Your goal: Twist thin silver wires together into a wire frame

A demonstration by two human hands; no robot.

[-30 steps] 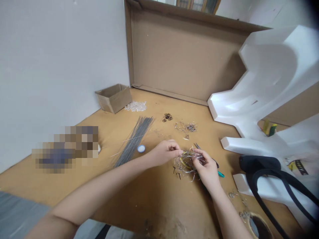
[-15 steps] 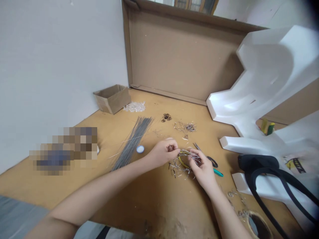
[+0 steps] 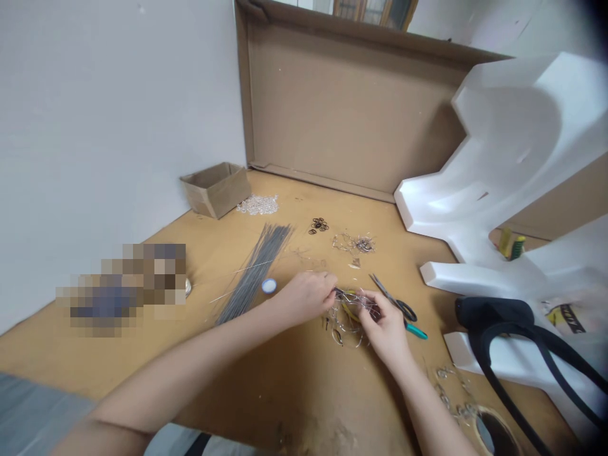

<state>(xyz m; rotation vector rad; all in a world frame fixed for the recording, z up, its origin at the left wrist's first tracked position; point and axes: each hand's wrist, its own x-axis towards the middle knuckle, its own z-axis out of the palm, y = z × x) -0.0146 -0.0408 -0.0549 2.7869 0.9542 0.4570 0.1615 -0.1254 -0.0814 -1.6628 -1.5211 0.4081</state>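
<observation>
Between my hands is a loose tangle of thin silvery wire (image 3: 340,320), with a yellow ring-like piece (image 3: 350,308) inside it. My left hand (image 3: 311,294) is closed, pinching wire at the tangle's upper left edge; its fingertips are partly hidden. On the other side my right hand (image 3: 388,324) grips the wire between thumb and fingers. Scissors (image 3: 399,304) with dark handles lie just beyond my right hand, and a teal tool handle (image 3: 417,330) sticks out beside it. A bundle of straight grey wires (image 3: 259,269) lies left of my left hand.
A small white-topped lid (image 3: 268,286) sits by the wire bundle. Farther back are dark rings (image 3: 319,225), a wire heap (image 3: 363,243), clear beads (image 3: 258,204) and a cardboard box (image 3: 216,190). White foam (image 3: 446,272), a black strap (image 3: 494,313) and a tape roll (image 3: 496,430) border the right.
My left hand has turned palm-down and its fingers have drawn together at the wire's edge. The right hand has barely moved, and the tangle hangs slightly lower.
</observation>
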